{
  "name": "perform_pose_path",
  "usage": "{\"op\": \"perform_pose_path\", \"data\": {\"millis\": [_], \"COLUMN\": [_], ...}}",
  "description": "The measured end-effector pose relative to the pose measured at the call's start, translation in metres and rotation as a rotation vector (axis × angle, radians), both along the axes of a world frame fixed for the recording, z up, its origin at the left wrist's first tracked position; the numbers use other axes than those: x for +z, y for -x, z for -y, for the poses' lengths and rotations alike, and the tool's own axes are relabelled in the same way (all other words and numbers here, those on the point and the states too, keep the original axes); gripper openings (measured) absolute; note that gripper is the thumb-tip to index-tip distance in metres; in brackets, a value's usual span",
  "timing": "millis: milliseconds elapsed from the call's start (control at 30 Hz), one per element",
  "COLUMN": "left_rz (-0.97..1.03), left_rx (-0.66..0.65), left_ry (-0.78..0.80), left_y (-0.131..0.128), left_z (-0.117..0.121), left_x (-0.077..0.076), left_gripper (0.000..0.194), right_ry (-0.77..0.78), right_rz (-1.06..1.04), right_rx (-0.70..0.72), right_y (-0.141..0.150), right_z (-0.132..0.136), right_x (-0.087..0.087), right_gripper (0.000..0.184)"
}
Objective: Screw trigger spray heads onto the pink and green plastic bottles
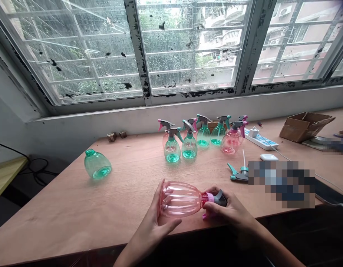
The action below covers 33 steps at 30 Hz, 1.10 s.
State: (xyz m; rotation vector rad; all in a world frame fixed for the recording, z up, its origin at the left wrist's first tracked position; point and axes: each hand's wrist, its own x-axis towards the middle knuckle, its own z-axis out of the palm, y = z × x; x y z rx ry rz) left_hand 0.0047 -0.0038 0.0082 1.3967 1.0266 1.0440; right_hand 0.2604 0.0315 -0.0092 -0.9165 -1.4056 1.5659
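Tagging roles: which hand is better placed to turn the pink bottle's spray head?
Likely the right hand: it holds the spray head; the left hand is at the base of the pink bottle.

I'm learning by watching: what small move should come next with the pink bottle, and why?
Probably a turn of the collar by the right hand: it grips there, while the left hand supports the pink bottle at its base. Which way to turn, this picture doesn't settle.
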Motion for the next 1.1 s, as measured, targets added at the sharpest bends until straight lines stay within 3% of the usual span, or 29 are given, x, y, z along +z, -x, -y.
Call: {"op": "perform_pose_path", "data": {"millis": [300,567,833,1100], "left_rz": [0.048,-0.006,0.080,-0.035], "left_rx": [0.003,-0.022,-0.037,-0.055], "left_ry": [0.065,-0.048,0.076,-0.058], "left_y": [0.0001,0.0017,0.0046,0.0048], "left_z": [0.0002,-0.0013,-0.0041,-0.0031], "left_x": [-0.0008,-0.0016,-0.0062,-0.0059], "left_gripper": [0.105,0.101,0.108,0.103], "right_ry": [0.030,0.029,0.042,0.032], "right_rz": [-0.016,-0.031,-0.017,-0.039], "right_rx": [0.019,0.039,0.041,0.035], "right_y": [-0.0003,-0.0002,-0.0019,-0.0018], "right_z": [0.0010,-0.0002,0.0004,-0.0005], "right_x": [-0.0011,-0.0003,-0.0020,-0.0044], "right_gripper": [0.032,0.029,0.031,0.031]}}
